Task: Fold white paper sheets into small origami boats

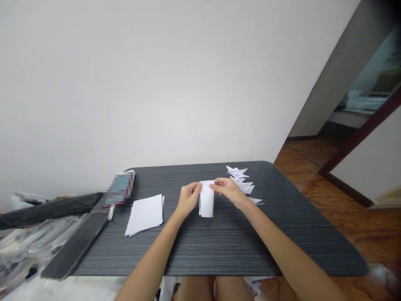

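Note:
A folded white sheet of paper (206, 202) hangs between my two hands above the middle of the dark table. My left hand (189, 195) pinches its upper left edge, thumb in front. At its upper right edge my right hand (227, 190) pinches it the same way. The paper is a narrow upright strip, and a second layer shows along its left side. To the left lies a stack of white square paper sheets (145, 215). Several folded white paper boats (241, 184) stand in a row at the right, partly hidden behind my right hand and forearm.
The dark wood-grain table (219, 255) has rounded corners and meets a white wall at the back. On its left are a blurred-out packet (119, 190) and a long dark flat panel (78, 242). Plastic-wrapped items (28, 251) lie beyond the left edge.

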